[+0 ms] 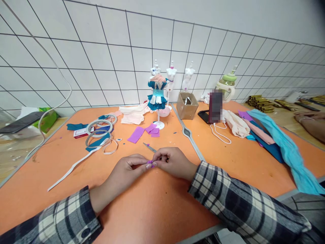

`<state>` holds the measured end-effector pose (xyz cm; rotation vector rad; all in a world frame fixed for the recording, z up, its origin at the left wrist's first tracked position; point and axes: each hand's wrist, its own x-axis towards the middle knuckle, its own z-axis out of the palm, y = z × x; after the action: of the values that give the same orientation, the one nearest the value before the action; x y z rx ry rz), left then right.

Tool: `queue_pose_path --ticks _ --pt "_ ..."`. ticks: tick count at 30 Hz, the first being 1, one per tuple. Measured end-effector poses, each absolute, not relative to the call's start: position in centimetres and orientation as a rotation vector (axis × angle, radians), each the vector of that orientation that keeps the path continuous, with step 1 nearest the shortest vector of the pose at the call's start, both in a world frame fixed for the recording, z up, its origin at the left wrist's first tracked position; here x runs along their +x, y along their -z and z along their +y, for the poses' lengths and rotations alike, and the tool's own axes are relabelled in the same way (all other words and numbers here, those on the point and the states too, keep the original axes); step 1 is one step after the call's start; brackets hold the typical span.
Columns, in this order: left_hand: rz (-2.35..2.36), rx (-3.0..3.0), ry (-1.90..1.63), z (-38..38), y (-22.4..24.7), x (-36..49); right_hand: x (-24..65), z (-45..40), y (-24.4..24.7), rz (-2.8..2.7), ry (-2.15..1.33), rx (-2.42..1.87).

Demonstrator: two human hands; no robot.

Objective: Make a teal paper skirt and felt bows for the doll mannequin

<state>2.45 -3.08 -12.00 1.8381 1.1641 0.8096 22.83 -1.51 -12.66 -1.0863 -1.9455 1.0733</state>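
Observation:
My left hand point(127, 171) and my right hand point(176, 163) meet over the near middle of the orange table. Between their fingertips they pinch a small, gathered purple paper piece point(151, 163), mostly hidden by the fingers. Just behind the fingers lie scissors point(149, 147), their blades pointing away to the left and their handles covered by my right hand. Farther back, several flat purple paper pieces point(136, 135) rest on the table. Beyond them stands a small dress form point(158, 91) in a teal, white and peach ruffled dress.
Rolls of tape point(95, 128) and a white strip point(73, 169) lie at left. A cardboard box point(187, 105), a phone on a stand point(215, 107) and a green-lidded bottle point(227, 84) stand behind. Blue crepe paper point(286, 145) trails off the right edge, near another person's arm point(311, 123).

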Motion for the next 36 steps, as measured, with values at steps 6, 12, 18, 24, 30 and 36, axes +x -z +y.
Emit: queue_pose_path --ticks 6,12,18,24,30,36 --pt "1.173 1.795 -0.798 -3.11 12.24 2.32 22.8 -1.69 12.66 -1.883 -1.066 -1.109" --pt "1.174 1.799 -0.798 -2.98 12.27 2.39 22.58 -1.8 13.01 -1.857 -1.116 -1.115" --pt "1.194 1.758 -0.815 -3.09 12.39 2.25 22.5 -1.86 12.93 -1.842 -1.17 -1.128" --pt "1.217 1.804 -0.77 -3.1 12.23 2.46 22.62 -1.86 12.45 -1.91 -1.05 -1.125" --pt "1.217 1.814 -0.795 -3.09 11.96 2.56 22.35 -1.8 12.58 -1.846 -1.034 -1.161" --pt "1.275 1.754 -0.818 -3.05 11.86 2.44 22.08 -1.91 12.17 -1.695 -1.123 -1.208"
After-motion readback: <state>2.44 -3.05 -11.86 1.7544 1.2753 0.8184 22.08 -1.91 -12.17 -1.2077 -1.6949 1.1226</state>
